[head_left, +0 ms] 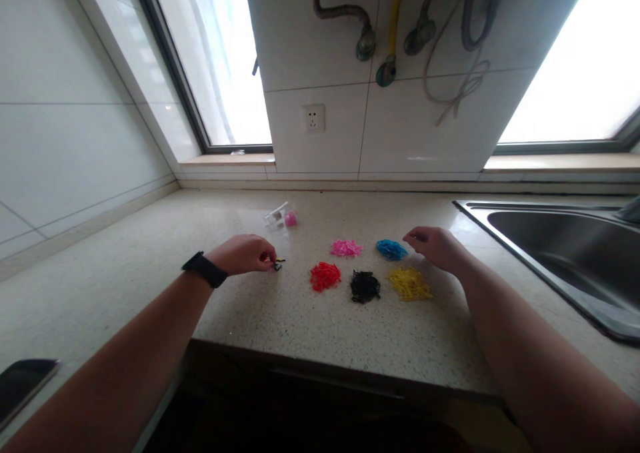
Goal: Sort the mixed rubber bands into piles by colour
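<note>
Five small piles of thin coloured pieces lie on the speckled countertop (150, 253): pink (346, 247), blue (391, 249), red (325, 276), black (365, 286) and yellow (410, 284). My left hand (245, 254), with a black band on the wrist, is left of the red pile, its fingers pinched on a few small pieces, yellow and dark, at the countertop. My right hand (435, 245) hovers just right of the blue pile with curled fingers, nothing visible in them.
A clear plastic bag with a pink bit (281, 217) lies behind the piles. A steel sink (565, 253) is set in at the right. A dark phone (25, 383) rests at the near left. A socket (314, 118) and hoses hang on the tiled wall.
</note>
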Tool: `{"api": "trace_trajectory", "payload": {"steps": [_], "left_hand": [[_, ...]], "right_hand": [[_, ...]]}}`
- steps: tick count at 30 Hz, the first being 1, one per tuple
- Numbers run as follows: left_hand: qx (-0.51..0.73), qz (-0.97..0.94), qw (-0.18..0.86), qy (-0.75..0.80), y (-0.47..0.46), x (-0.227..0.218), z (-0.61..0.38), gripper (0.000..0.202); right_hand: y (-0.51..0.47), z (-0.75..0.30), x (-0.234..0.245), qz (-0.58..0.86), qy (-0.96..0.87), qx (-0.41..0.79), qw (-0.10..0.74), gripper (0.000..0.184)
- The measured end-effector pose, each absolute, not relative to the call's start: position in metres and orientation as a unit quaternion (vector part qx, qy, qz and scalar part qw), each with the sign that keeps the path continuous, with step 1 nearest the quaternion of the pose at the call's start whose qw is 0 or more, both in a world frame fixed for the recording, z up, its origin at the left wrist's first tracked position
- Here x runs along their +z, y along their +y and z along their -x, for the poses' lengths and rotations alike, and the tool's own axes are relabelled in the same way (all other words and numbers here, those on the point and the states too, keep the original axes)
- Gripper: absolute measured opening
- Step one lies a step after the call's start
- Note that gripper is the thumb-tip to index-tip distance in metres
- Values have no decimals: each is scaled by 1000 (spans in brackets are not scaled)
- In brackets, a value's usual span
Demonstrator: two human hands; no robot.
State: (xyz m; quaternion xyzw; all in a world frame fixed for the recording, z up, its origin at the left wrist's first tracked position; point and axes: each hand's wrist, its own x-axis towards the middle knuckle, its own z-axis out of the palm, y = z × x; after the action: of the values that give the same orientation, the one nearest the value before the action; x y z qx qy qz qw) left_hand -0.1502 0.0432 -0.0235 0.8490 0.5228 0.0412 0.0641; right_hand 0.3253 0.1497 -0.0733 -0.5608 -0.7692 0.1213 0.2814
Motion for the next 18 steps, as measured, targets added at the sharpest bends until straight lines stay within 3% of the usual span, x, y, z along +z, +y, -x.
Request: {"api": "trace_trajectory", "payload": {"steps": [18], "left_hand": [[23, -848, 66, 526, 41, -21, 152, 18]], "right_hand": [[151, -327, -75, 556, -776, 119, 272, 30]]}}
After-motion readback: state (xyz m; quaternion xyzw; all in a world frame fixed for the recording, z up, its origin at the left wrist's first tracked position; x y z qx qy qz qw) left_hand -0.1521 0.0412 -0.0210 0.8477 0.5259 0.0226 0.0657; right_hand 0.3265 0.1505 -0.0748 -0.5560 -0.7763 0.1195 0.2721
